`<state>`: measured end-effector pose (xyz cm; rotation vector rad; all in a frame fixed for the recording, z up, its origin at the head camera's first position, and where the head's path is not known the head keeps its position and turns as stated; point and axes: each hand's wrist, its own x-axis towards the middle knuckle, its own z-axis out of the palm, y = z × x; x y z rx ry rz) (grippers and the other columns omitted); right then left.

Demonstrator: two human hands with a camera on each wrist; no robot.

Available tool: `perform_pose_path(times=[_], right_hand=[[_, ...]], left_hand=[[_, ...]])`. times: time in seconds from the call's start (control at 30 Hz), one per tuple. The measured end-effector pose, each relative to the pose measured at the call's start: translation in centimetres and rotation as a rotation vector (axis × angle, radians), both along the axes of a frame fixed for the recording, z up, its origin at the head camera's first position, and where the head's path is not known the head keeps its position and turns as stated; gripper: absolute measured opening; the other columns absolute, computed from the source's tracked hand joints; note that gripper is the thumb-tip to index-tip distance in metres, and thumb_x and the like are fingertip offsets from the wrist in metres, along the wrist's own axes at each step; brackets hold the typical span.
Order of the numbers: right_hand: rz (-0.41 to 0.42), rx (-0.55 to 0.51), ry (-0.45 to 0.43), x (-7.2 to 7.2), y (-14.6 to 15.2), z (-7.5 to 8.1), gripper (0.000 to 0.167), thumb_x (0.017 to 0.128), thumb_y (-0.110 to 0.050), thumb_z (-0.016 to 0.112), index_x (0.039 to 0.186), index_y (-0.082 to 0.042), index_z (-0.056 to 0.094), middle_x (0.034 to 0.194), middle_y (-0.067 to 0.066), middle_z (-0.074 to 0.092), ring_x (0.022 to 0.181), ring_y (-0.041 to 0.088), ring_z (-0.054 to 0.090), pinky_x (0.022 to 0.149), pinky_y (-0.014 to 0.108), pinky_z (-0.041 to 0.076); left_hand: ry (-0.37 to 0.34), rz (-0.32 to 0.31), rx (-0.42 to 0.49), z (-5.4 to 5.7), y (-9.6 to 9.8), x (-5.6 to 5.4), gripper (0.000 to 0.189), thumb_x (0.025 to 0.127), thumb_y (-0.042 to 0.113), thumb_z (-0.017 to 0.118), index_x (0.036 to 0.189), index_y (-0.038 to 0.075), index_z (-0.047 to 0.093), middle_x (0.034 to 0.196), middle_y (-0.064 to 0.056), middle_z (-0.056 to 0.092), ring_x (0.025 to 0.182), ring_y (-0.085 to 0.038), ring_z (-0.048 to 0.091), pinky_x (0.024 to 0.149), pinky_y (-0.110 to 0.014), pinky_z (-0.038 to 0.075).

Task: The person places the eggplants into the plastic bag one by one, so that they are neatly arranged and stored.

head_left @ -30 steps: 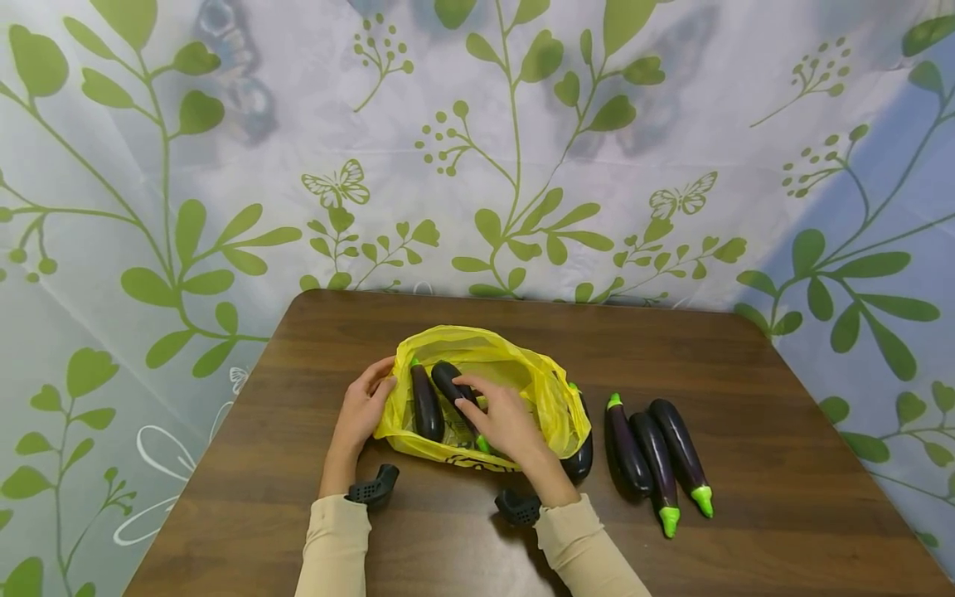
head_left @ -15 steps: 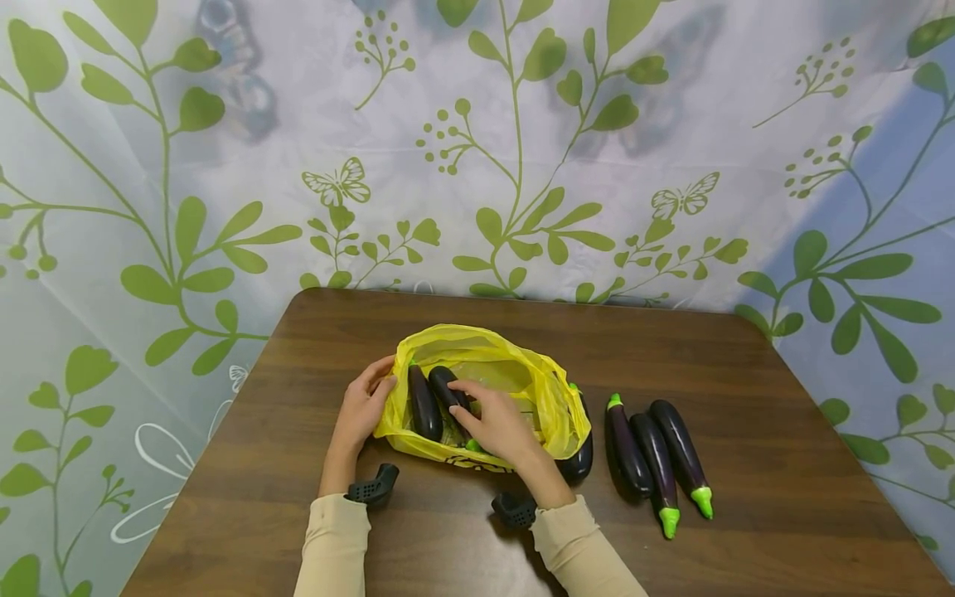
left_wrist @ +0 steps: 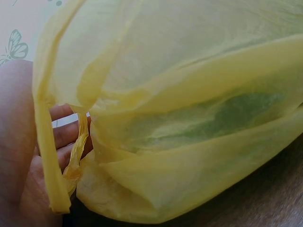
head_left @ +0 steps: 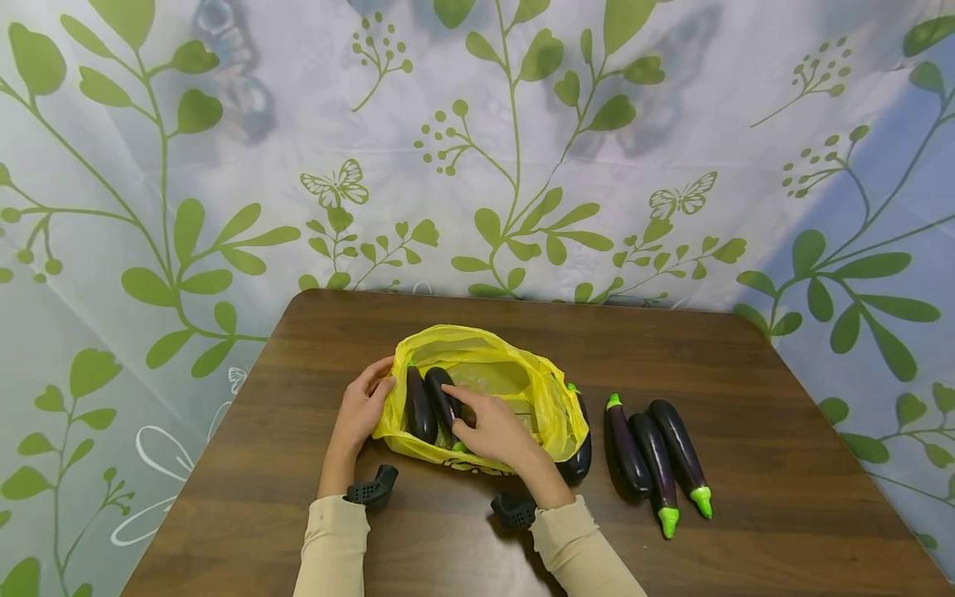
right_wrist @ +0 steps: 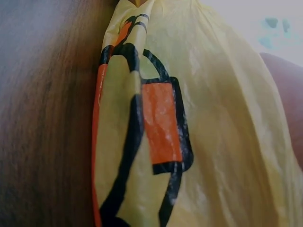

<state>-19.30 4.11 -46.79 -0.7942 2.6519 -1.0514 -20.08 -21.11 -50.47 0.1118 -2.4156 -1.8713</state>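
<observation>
A yellow plastic bag (head_left: 555, 414) stands with its mouth spread on the table. Inside, at its left side, two dark eggplants lie side by side: the left eggplant (head_left: 420, 406) and the right eggplant (head_left: 440, 390). My right hand (head_left: 492, 427) reaches into the bag, its extended index finger touching the right eggplant. The left hand (head_left: 361, 406) rests against the bag's left rim from outside. In the left wrist view, its relaxed fingers (left_wrist: 66, 135) show behind the bag's handle strip (left_wrist: 52, 161). Only bag and table fill most of the right wrist view, with the right fingers hidden.
Another eggplant (head_left: 578, 456) lies outside against the bag's right side, partly covered by it. Farther right are three eggplants (head_left: 656, 460) with bright green caps, lying close together. The brown wooden table (head_left: 783, 464) ends at a patterned backdrop (head_left: 477, 166).
The right hand has shifted left inside the bag, and the right eggplant has slid left with it, closer to the left eggplant. The left hand has stayed in place.
</observation>
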Motion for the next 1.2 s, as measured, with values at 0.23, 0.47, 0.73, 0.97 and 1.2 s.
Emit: perform_pose_path(times=[0.23, 0.47, 0.73, 0.97, 1.2], right_hand=[[-0.014, -0.006, 0.035, 0.0, -0.3, -0.3, 0.055, 0.103, -0.029, 0.064, 0.155, -0.02, 0.049, 0.151, 0.006, 0.056, 0.097, 0.018, 0.071, 0.085, 0.035, 0.057], [-0.031, -0.032, 0.027, 0.0, -0.5, -0.9, 0.055, 0.104, -0.031, 0.063, 0.155, -0.019, 0.048, 0.153, 0.007, 0.055, 0.118, 0.025, 0.068, 0.096, 0.042, 0.056], [-0.044, -0.02, 0.014, 0.0, -0.6, -1.2, 0.055, 0.105, -0.034, 0.061, 0.157, -0.022, 0.046, 0.151, 0.006, 0.057, 0.119, 0.025, 0.067, 0.097, 0.044, 0.056], [-0.056, -0.018, 0.018, 0.1, -0.4, -1.0, 0.058, 0.105, -0.037, 0.06, 0.158, -0.02, 0.043, 0.141, 0.009, 0.064, 0.114, 0.023, 0.07, 0.093, 0.043, 0.057], [-0.067, -0.053, 0.007, 0.1, -0.1, -0.5, 0.058, 0.105, -0.035, 0.06, 0.158, -0.017, 0.043, 0.142, 0.01, 0.063, 0.119, 0.026, 0.067, 0.097, 0.047, 0.055]], left_hand=[[-0.002, 0.0, 0.006, 0.0, 0.1, 0.1, 0.042, 0.107, 0.019, 0.055, 0.148, 0.015, 0.055, 0.15, -0.01, 0.057, 0.132, -0.028, 0.057, 0.106, -0.046, 0.046], [0.002, -0.003, 0.002, 0.0, 0.1, 0.0, 0.042, 0.107, 0.019, 0.055, 0.149, 0.015, 0.055, 0.15, -0.011, 0.056, 0.133, -0.028, 0.057, 0.104, -0.039, 0.048], [0.008, 0.006, 0.006, 0.1, 0.1, 0.2, 0.042, 0.107, 0.018, 0.055, 0.148, 0.015, 0.056, 0.149, -0.011, 0.057, 0.133, -0.028, 0.057, 0.106, -0.041, 0.047], [0.003, 0.009, 0.021, 0.1, 0.2, 0.3, 0.041, 0.107, 0.018, 0.056, 0.147, 0.015, 0.056, 0.147, -0.011, 0.058, 0.136, -0.026, 0.055, 0.106, -0.033, 0.046], [-0.003, 0.004, 0.005, 0.1, 0.3, 0.3, 0.042, 0.107, 0.019, 0.056, 0.149, 0.015, 0.055, 0.149, -0.011, 0.057, 0.135, -0.026, 0.055, 0.09, -0.011, 0.043]])
